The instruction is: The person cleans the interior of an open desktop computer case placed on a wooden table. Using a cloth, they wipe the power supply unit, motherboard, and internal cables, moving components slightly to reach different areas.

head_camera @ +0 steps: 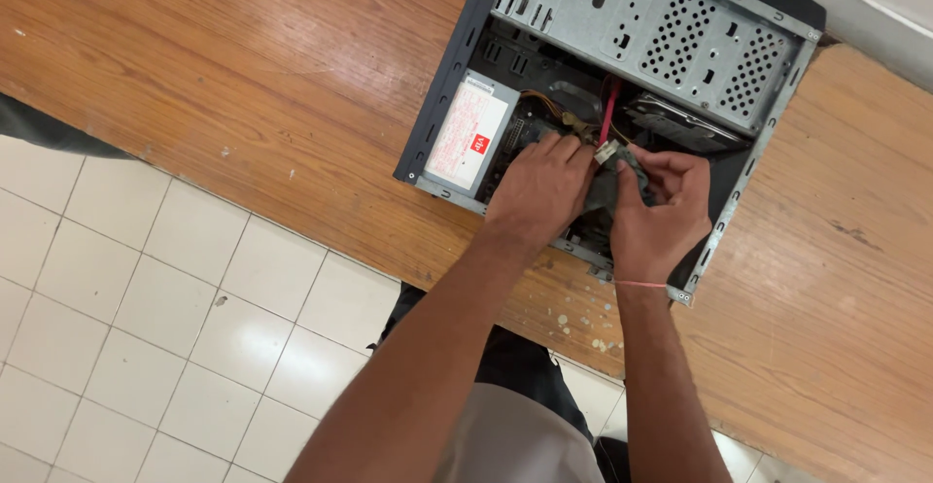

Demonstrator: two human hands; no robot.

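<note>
Both hands work inside an open computer case (622,75) lying on its side, which leaves its innards facing up and easy to reach. The left hand (539,191) presses down, fingers curled, on a grey cloth (604,191) low in the case, while the right hand (656,216) pinches the same cloth beside a small white connector (606,152), perhaps to keep loose wires aside. A pink cable (609,112) runs up from there toward the perforated metal drive cage (671,31). A labelled power supply (469,135) sits left of the hands. The case rests on a wooden surface (243,85), near its edge, above a white tiled floor (126,347)
</note>
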